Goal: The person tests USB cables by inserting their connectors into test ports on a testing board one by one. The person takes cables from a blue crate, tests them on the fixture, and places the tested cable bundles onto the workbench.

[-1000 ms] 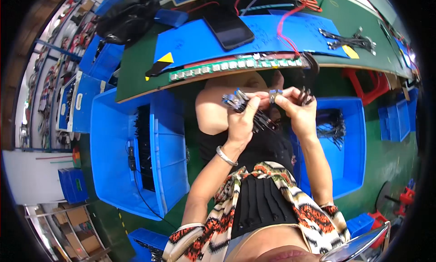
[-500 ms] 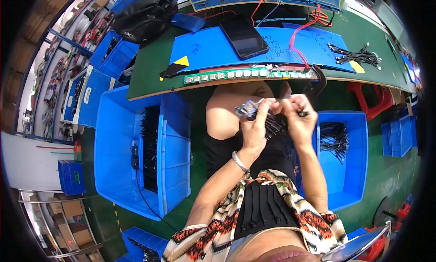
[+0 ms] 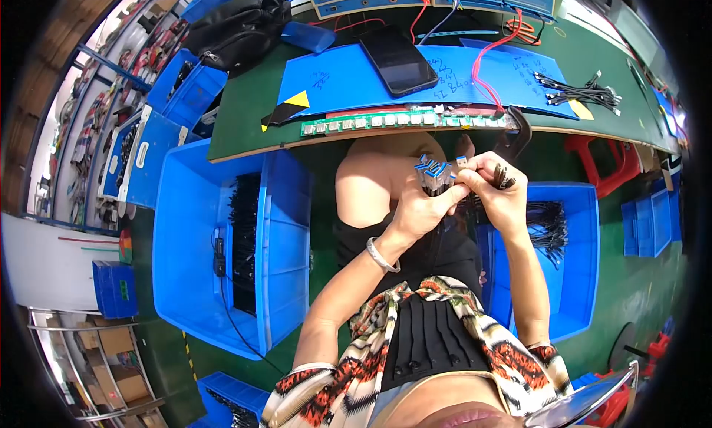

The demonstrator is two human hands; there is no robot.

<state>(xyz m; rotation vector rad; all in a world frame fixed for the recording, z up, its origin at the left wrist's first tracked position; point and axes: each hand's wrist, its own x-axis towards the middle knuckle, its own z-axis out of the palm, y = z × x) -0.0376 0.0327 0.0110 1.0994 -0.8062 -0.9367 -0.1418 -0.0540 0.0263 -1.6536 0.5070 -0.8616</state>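
Observation:
In front of my lap, my left hand is closed around a bundle of USB cables, their metal plugs with blue inserts fanned upward. Close beside it, my right hand pinches a single USB plug between thumb and fingertips. Several dark cable ends stick out between the curled fingers of the right hand. The two hands nearly touch at the thumbs. Black cable lengths hang below them, partly hidden by the hands.
A green circuit board strip with a row of ports lines the table edge. Behind it are a phone and a black cable bundle. Blue bins with black cables stand left and right of my legs.
The bundle in my left hand has turned so its blue plug ends face up. My right hand has shifted slightly right and down, and a single plug now shows at its fingertips.

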